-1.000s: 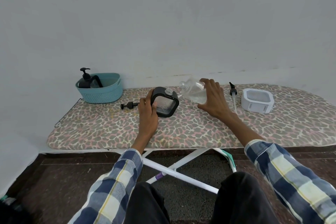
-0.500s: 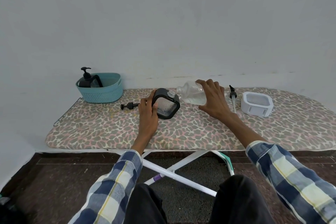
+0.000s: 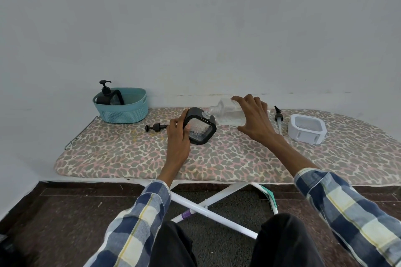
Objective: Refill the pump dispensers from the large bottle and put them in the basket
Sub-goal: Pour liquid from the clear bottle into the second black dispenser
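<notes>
You are tipping the clear refill bottle (image 3: 227,114) with your right hand (image 3: 252,119) curled round it, mouth touching the black dispenser's (image 3: 199,129) small neck on the ironing board (image 3: 130,154); your left hand (image 3: 179,134) is gripping that tilted dispenser; any wobble risks spilling liquid.

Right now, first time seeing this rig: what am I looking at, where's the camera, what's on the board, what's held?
No robot: a person's two bare hands, filmed by one wide-angle camera worn on the head, looking down and forward. The left hand grips a black square dispenser tilted on the ironing board. The right hand holds the clear large bottle tipped, its neck at the dispenser's opening. Also on the board: a loose black pump by the left hand, a second pump, a white square dispenser, and a teal basket holding one dark pump dispenser.
</notes>
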### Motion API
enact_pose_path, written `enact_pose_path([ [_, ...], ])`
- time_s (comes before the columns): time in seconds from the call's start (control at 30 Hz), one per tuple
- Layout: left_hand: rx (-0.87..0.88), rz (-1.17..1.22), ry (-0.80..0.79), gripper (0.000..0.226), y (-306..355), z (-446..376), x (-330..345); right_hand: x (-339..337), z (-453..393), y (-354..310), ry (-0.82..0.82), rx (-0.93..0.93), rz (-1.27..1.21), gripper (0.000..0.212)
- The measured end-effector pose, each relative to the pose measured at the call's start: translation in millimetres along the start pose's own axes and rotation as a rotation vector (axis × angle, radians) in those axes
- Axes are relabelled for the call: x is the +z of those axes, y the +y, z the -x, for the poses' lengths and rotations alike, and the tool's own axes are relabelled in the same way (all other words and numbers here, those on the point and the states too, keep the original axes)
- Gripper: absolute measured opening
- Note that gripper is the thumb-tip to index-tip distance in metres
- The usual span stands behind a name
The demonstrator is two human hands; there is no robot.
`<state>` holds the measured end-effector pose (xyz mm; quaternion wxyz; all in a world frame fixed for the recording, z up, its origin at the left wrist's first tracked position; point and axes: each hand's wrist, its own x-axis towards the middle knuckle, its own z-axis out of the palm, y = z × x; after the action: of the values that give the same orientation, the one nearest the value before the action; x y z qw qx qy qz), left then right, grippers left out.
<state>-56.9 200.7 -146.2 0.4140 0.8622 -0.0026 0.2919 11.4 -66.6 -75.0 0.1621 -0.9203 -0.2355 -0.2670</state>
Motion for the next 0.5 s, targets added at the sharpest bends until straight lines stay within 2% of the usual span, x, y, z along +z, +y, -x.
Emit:
enact_pose_path([
  [0.5, 0.003, -0.015, -0.003, 0.05, -2.1, -1.7, 0.7, -5.2, -6.1, 0.0, -0.008, -0.006, 0.067, 0.105],
])
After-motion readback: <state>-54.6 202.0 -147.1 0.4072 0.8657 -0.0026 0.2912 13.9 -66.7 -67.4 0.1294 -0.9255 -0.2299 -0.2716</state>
